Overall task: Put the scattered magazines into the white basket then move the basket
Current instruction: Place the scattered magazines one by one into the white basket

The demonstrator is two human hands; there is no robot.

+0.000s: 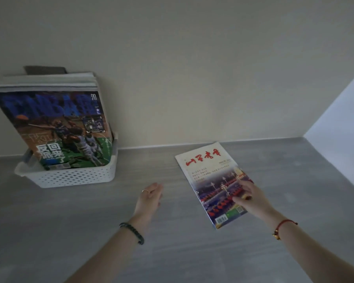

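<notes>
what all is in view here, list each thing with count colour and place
white basket: one, white perforated plastic, far left on the table by the wall
magazines in basket: several, exact count unclear, front cover blue and green, standing up out of the basket
loose magazine: one, white cover with red title, flat on the table at right
table: one, grey
wall: cream, behind the table
left hand: one, open, over the table between basket and loose magazine
right hand: one, fingers on the loose magazine's lower cover
</notes>
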